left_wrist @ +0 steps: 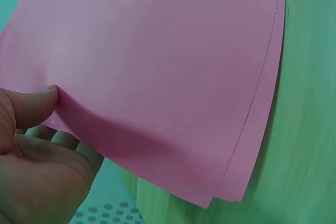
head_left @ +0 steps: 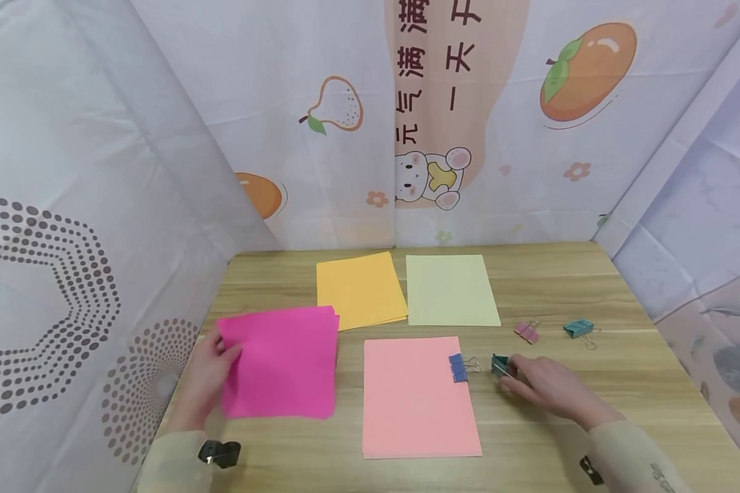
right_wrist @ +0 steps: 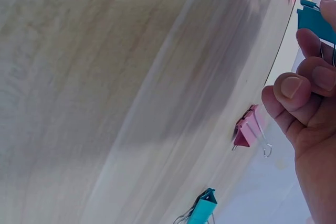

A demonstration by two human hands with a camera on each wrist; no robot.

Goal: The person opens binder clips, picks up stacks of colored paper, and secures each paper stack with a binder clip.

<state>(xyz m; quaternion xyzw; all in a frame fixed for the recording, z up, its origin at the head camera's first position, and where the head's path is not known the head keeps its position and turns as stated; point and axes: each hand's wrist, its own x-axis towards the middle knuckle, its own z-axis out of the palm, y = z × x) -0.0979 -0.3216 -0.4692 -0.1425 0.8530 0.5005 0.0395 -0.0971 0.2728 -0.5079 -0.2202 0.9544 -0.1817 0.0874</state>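
Note:
My left hand (head_left: 208,370) pinches the left edge of a small stack of magenta paper sheets (head_left: 280,363), thumb on top and fingers underneath. In the left wrist view the sheets (left_wrist: 168,66) sit slightly offset from each other at one edge. My right hand (head_left: 545,385) holds a dark teal binder clip (head_left: 500,365) between thumb and fingers, seen as a teal clip (right_wrist: 315,22) in the right wrist view. Just left of it, a blue binder clip (head_left: 458,368) grips the right edge of a salmon-pink paper stack (head_left: 416,400).
Yellow-orange paper (head_left: 360,289) and pale green paper (head_left: 451,290) lie toward the back of the wooden table (head_left: 555,284). A pink binder clip (head_left: 527,332) and another teal binder clip (head_left: 579,329) lie at the right. Printed curtains (head_left: 253,103) hang behind and beside the table.

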